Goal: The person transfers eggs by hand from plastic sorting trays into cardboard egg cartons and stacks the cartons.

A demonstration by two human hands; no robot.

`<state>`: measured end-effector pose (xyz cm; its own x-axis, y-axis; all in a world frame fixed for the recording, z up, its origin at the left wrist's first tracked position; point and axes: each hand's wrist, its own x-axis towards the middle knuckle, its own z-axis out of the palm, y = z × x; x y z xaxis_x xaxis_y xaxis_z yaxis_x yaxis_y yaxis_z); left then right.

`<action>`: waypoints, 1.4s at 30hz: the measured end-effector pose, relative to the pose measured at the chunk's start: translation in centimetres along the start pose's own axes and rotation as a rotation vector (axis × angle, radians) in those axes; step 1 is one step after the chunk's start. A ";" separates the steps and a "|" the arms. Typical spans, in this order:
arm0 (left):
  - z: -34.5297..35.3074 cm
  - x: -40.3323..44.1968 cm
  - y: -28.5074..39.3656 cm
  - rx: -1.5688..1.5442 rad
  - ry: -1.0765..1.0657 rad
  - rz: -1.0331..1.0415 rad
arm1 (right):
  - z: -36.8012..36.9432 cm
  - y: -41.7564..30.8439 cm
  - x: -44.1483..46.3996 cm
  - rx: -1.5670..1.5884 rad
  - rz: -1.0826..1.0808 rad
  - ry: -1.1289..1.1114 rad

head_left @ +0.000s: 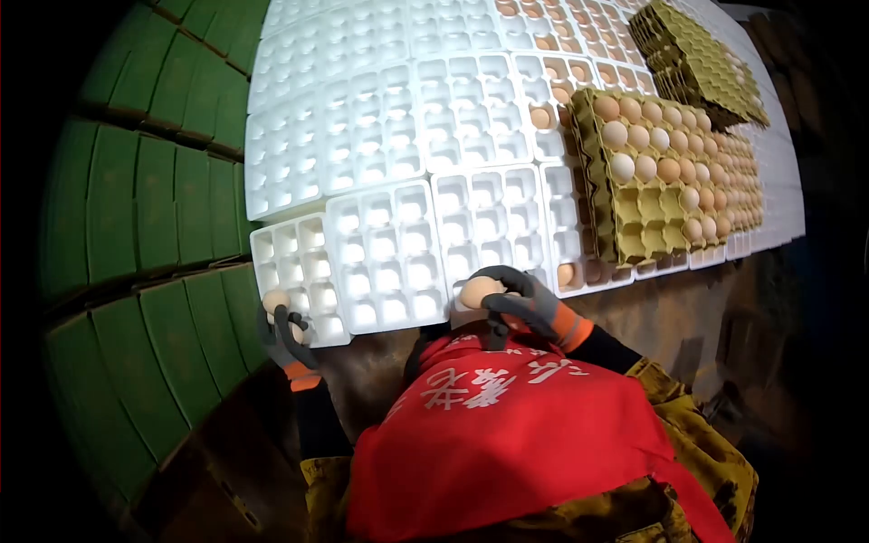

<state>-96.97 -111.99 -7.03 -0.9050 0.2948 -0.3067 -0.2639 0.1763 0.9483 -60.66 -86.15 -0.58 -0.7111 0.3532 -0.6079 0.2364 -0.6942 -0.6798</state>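
My left hand (288, 347), in a dark grey glove with an orange cuff, is closed around eggs (275, 301) at the near left corner of a white foam tray (337, 331). At least two eggs show between its fingers. Over the front edge of another white tray (442, 215), my right hand (536, 306) wears a matching glove and grips a light brown egg (479, 291). Part of a second egg seems to show under its fingers, but the glove hides most of it. The cells of the trays nearest both hands are mostly bare.
A stack of yellowish pulp trays (644, 217) filled with eggs stands on the white trays to the right, with more pulp trays (692, 59) behind. Several white cells at the back right hold eggs. Green boxes (149, 362) are stacked along the left side.
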 end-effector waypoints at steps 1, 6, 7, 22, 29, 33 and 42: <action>1.7 -1.2 0.7 -0.017 0.013 0.039 | 0.3 2.1 1.1 -0.010 -0.029 0.050; 6.4 -0.4 1.8 -0.068 0.002 0.082 | 1.8 4.8 3.0 0.000 -0.184 0.219; 6.8 0.2 1.8 -0.077 -0.006 0.087 | 2.0 4.5 3.0 -0.002 -0.179 0.229; 16.9 -1.3 5.3 0.294 -0.587 0.552 | -2.0 -5.5 6.2 -1.185 -0.624 0.791; 28.7 -4.4 5.5 1.140 -0.687 0.718 | -2.4 -7.0 8.2 -1.144 -0.471 0.874; 27.3 -3.9 4.5 1.123 -0.595 0.809 | -7.4 -5.4 9.0 -1.112 -0.627 0.799; 23.9 1.4 0.0 0.778 -0.333 1.120 | -11.7 -6.0 10.8 -1.398 -0.789 0.830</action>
<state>-90.22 -89.10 -9.42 -0.3592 0.8102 0.4632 0.8849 0.1381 0.4448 -62.03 -70.85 -7.87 -0.5434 0.7957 0.2677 0.6778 0.6040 -0.4193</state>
